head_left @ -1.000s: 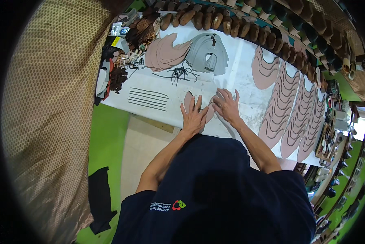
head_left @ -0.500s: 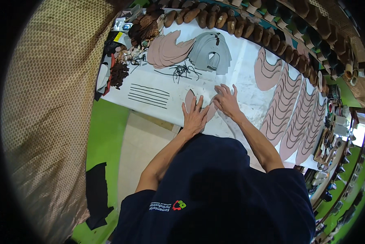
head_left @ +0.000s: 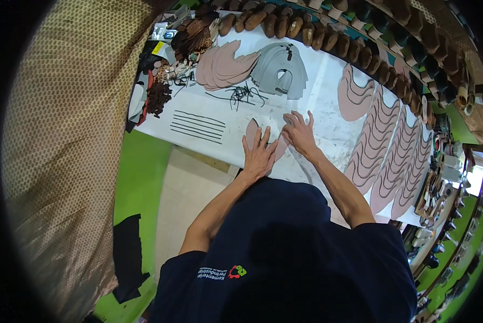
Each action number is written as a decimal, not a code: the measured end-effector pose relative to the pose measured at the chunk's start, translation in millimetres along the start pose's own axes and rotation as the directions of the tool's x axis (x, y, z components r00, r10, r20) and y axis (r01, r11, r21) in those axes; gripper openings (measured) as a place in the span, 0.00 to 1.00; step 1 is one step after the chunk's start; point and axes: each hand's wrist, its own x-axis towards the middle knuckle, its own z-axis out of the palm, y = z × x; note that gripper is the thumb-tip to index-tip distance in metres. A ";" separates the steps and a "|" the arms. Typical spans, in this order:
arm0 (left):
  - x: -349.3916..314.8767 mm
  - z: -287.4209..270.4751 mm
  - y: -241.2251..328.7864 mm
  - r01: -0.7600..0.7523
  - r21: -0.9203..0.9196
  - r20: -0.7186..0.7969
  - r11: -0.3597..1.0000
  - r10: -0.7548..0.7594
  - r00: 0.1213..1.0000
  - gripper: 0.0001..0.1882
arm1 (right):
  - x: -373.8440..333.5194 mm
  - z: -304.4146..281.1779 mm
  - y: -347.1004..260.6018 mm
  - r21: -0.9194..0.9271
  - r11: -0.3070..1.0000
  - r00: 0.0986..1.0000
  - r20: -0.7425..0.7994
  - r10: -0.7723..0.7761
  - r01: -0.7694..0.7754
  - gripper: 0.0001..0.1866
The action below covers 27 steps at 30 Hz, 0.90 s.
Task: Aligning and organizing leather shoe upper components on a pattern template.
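Note:
A pink curved shoe upper piece [head_left: 251,129] lies on the white table near its front edge, partly hidden under my hands. My left hand [head_left: 259,155] rests flat on it with the fingers spread. At the piece's right arm, my right hand [head_left: 299,133] has bent fingers, with thumb and index drawn together at the edge; any thin strip between them is too small to make out. Left of my hands, several dark narrow strips [head_left: 197,127] lie in parallel rows. Farther back is a tangle of black strips [head_left: 245,96].
Stacks of pink pieces [head_left: 225,65] and grey pieces [head_left: 271,67] lie at the back. Overlapping pink pieces with dark curved edges [head_left: 376,140] fill the right side. Brown shoe lasts [head_left: 295,27] line the far edge. Scraps [head_left: 158,99] crowd the left corner; a patterned curtain [head_left: 63,161] hangs left.
Both hands keep nearly the same place and pose on the pink piece. The whole view has shifted very slightly.

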 end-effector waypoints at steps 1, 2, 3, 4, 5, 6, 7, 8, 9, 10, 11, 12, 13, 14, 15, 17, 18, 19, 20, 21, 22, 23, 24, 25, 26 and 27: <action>-0.3 -0.3 0.1 -0.004 0.004 -0.004 1.000 0.004 1.000 0.27 | -0.6 0.3 -0.3 0.000 1.000 1.000 0.000 0.000 0.000 0.06; -0.2 0.2 -0.3 -0.009 0.007 -0.009 1.000 0.009 1.000 0.27 | -0.6 -0.9 -1.8 0.021 1.000 1.000 -0.018 0.007 -0.006 0.06; -0.5 0.8 -0.6 -0.009 0.007 -0.009 1.000 0.009 1.000 0.27 | -0.3 -1.9 -3.4 0.042 0.999 0.999 -0.036 0.014 -0.012 0.06; -1.0 1.3 -0.6 -0.007 0.009 0.002 1.000 0.007 1.000 0.27 | 0.5 -3.0 -4.8 0.042 0.999 0.999 -0.037 0.014 -0.013 0.06; -1.5 1.4 -0.4 -0.004 0.010 0.012 1.000 0.004 1.000 0.27 | 0.7 -3.0 -5.4 0.039 0.999 0.999 -0.033 0.021 -0.019 0.06; -1.6 1.7 -0.1 -0.005 0.010 0.012 1.000 0.005 1.000 0.27 | 0.9 -3.1 -5.9 0.037 0.999 0.999 -0.030 0.027 -0.026 0.06; -1.7 2.1 0.3 -0.003 0.012 0.009 1.000 0.003 1.000 0.28 | 0.9 -3.1 -6.5 0.036 0.999 0.999 -0.030 0.027 -0.026 0.06; -1.1 1.7 1.0 -0.002 0.014 0.006 1.000 0.001 1.000 0.28 | 1.0 -3.4 -6.9 0.034 0.999 0.999 -0.033 0.031 -0.030 0.06; -0.2 1.5 1.8 -0.003 0.013 0.007 1.000 0.003 1.000 0.28 | 1.1 -3.7 -7.2 0.032 0.999 0.999 -0.036 0.035 -0.034 0.06; 1.1 1.5 2.7 0.004 0.019 -0.019 1.000 -0.004 1.000 0.29 | 1.4 -4.0 -7.2 0.031 0.999 0.999 -0.036 0.037 -0.036 0.06; 2.1 0.5 4.0 0.011 0.025 -0.043 1.000 -0.010 0.999 0.30 | 1.4 -3.8 -7.3 0.035 0.999 0.999 -0.038 0.036 -0.035 0.06; 3.5 -0.4 5.4 0.009 0.024 -0.042 1.000 -0.008 0.999 0.30 | 1.1 -3.7 -7.4 0.038 0.999 0.999 -0.041 0.036 -0.034 0.06; 5.3 -1.1 6.8 0.017 0.012 -0.048 1.000 -0.016 0.999 0.30 | 0.1 -3.7 -7.4 0.037 0.999 0.998 -0.041 0.038 -0.037 0.06; 6.2 0.2 5.9 0.027 0.000 -0.056 1.000 -0.027 0.998 0.30 | 0.6 -4.0 -7.9 0.037 0.999 0.998 -0.043 0.039 -0.038 0.06; 7.0 1.3 4.3 0.028 0.000 -0.057 1.000 -0.028 0.998 0.30 | 1.2 -4.2 -8.3 0.037 0.999 0.998 -0.044 0.041 -0.039 0.05; 9.5 1.9 1.5 0.020 0.016 -0.044 1.000 -0.019 0.999 0.29 | 2.1 -3.9 -8.5 0.042 0.998 0.998 -0.048 0.041 -0.039 0.05; 11.2 1.9 1.6 0.018 0.016 -0.044 1.000 -0.017 0.999 0.29 | 2.2 -3.3 -8.4 0.047 0.998 0.998 -0.051 0.042 -0.039 0.05; 13.0 2.1 2.2 0.023 0.033 -0.014 0.999 -0.023 1.000 0.29 | 2.4 -2.5 -8.6 0.046 0.998 0.998 -0.053 0.043 -0.040 0.05; 15.3 1.5 3.6 0.026 0.049 0.016 0.998 -0.027 1.000 0.29 | 1.8 -2.0 -8.3 0.042 0.998 0.998 -0.052 0.044 -0.042 0.05; 17.4 0.6 4.4 0.022 0.048 0.017 0.999 -0.023 1.000 0.29 | 1.3 -1.6 -7.7 0.039 0.998 0.998 -0.052 0.046 -0.044 0.05; 19.4 -0.3 5.2 0.033 0.028 -0.007 0.999 -0.033 0.999 0.29 | 1.3 -1.4 -6.5 0.038 0.998 0.997 -0.053 0.049 -0.047 0.05; 19.4 0.7 4.9 0.048 0.008 -0.030 0.999 -0.047 0.998 0.28 | 1.8 -1.2 -6.3 0.035 0.998 0.998 -0.051 0.046 -0.044 0.05; 19.1 1.2 3.7 0.047 0.009 -0.029 0.999 -0.046 0.999 0.28 | 1.8 -1.2 -6.2 0.033 0.999 0.998 -0.049 0.043 -0.042 0.05; 18.5 1.5 1.7 0.034 0.028 -0.026 0.999 -0.033 0.999 0.27 | 1.3 -1.2 -6.2 0.033 0.999 0.998 -0.049 0.045 -0.043 0.05; 18.9 1.4 0.6 0.021 0.048 -0.024 0.999 -0.020 1.000 0.27 | 1.3 -1.7 -6.2 0.042 0.998 0.998 -0.044 0.051 -0.049 0.05; 19.5 1.8 0.5 0.020 0.048 -0.023 0.999 -0.019 1.000 0.27 | 1.3 -2.2 -6.2 0.052 0.997 0.998 -0.039 0.057 -0.055 0.05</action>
